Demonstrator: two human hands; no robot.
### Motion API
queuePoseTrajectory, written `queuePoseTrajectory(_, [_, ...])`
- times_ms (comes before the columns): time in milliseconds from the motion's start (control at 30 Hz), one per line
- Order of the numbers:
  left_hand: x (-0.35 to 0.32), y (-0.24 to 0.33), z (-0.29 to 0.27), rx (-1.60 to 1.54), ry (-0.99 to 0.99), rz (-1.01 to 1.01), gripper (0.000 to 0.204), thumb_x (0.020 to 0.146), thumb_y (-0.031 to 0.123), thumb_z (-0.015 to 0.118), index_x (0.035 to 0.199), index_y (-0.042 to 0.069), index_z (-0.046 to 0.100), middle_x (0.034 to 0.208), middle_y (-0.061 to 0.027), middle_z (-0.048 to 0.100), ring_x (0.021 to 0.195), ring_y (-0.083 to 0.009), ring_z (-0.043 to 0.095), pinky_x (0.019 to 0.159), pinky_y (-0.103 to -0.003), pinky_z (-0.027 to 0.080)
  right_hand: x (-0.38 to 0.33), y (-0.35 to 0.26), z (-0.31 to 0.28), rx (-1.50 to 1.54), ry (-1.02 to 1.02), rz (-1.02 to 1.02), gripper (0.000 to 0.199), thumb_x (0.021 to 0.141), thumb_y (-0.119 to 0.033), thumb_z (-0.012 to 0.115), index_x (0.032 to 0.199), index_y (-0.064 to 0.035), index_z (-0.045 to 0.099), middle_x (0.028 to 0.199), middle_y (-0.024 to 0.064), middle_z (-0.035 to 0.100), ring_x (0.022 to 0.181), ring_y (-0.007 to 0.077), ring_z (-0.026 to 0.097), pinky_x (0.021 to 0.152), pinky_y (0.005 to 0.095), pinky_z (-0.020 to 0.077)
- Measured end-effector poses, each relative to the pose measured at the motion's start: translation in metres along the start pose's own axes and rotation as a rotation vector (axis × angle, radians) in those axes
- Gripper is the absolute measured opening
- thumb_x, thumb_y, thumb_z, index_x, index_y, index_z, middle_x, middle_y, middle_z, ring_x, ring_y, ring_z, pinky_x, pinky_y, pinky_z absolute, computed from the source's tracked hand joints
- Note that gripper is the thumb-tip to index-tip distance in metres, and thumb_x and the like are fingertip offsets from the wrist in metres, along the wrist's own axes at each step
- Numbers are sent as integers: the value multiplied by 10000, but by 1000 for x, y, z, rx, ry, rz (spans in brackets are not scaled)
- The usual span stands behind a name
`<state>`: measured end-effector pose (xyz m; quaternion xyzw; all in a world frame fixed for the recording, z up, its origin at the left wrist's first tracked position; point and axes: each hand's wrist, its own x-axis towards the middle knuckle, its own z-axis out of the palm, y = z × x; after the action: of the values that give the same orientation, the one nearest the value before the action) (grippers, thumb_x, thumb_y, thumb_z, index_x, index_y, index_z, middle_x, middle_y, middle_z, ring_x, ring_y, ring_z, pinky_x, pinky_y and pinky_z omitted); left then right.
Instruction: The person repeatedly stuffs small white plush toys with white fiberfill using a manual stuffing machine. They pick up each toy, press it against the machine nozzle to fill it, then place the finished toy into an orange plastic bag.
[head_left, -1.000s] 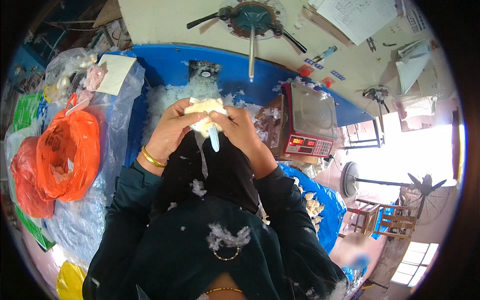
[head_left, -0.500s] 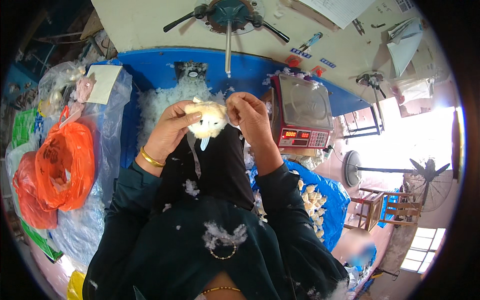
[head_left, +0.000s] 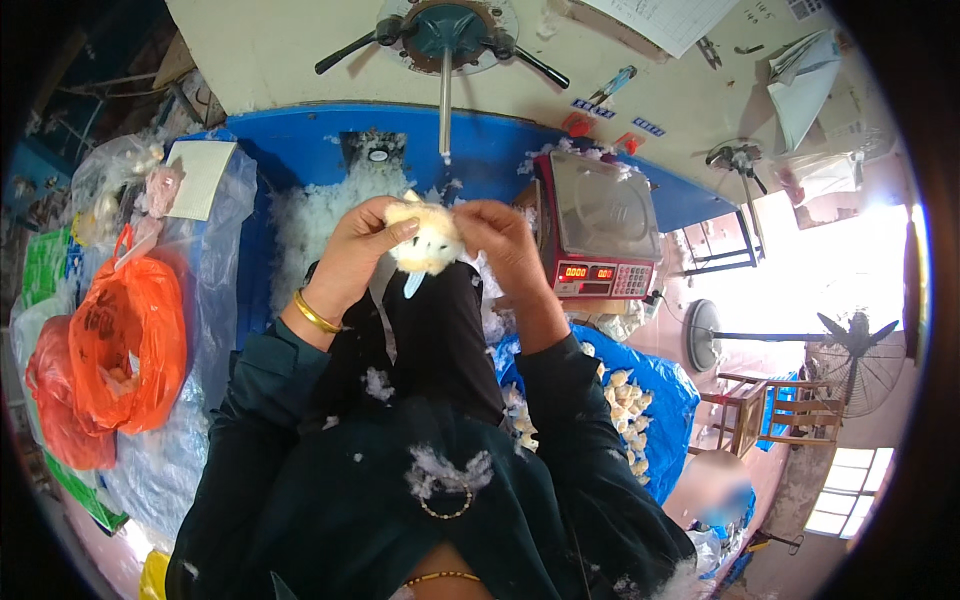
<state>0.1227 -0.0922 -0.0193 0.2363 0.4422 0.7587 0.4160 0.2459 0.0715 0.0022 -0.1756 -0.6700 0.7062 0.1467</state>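
In front of me, above my lap, my left hand (head_left: 352, 256) grips a small cream-and-white plush toy (head_left: 436, 242) between thumb and fingers. The toy has dark eyes, and a pale blue piece hangs from its lower edge. At the toy's right side is my right hand (head_left: 500, 242), its fingers bent in and pressed together; whatever they may hold is hidden. Loose white fibre stuffing (head_left: 318, 215) lies behind my left hand. Just beyond the toy, a thin metal tube (head_left: 446, 110) points toward me from a machine.
A red digital scale (head_left: 602, 225) stands at the right. On the right, a blue sheet or bag (head_left: 670, 410) holds several small plush pieces (head_left: 628, 405). Orange plastic bags (head_left: 165, 345) sit to the left. Small pliers (head_left: 612, 85) lie on the far table. Farther right stands a fan (head_left: 855, 365).
Both hands and the toy have shifted slightly right in the picture. My right hand has come closer against the toy's side and its fingers have turned inward.
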Motion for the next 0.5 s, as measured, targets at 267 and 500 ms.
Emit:
queuePoseTrajectory(267, [4, -4, 5, -29, -31, -51, 168, 907, 91, 598, 1051, 5, 605, 976, -46, 650, 887, -112, 606, 792, -256, 486, 11, -2, -2, 255, 173, -98, 205, 862, -151, 672, 976, 18, 646, 845, 41, 647, 723, 59, 561, 644, 214, 465])
queuePoseTrajectory(500, [23, -1, 9, 68, 57, 63, 185, 917, 145, 594, 1042, 9, 604, 951, -27, 637, 846, -91, 583, 760, -239, 475, 15, 3, 18, 106, 175, -112, 228, 882, -178, 655, 989, 20, 616, 840, 12, 611, 736, 53, 528, 627, 195, 420])
